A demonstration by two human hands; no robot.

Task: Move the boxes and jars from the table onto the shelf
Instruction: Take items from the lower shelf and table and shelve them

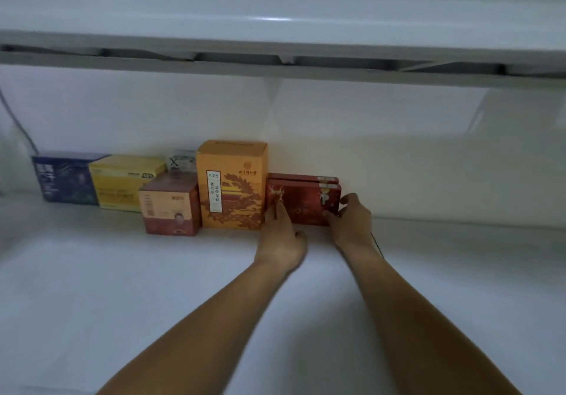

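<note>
White shelf (pixel 122 272) is carrying a row of boxes along the back wall. Red box (pixel 303 204) is lying just right of the tall orange box (pixel 231 184), touching it, with its long axis running left-right across both hands. Left hand (pixel 283 238) is pressing straight fingers on the end nearest the orange box. Right hand (pixel 352 220) is pinching the far end. Both hands are equally near, so squaring it to the wall looks like the next move.

Seven boxes: one blue box (pixel 64 177); one yellow box (pixel 122 180); one small pale box (pixel 182 160); one red-brown box (pixel 170 207); one tall orange box (pixel 231 184); two flat red boxes (pixel 306 203) (pixel 303 176)
</note>
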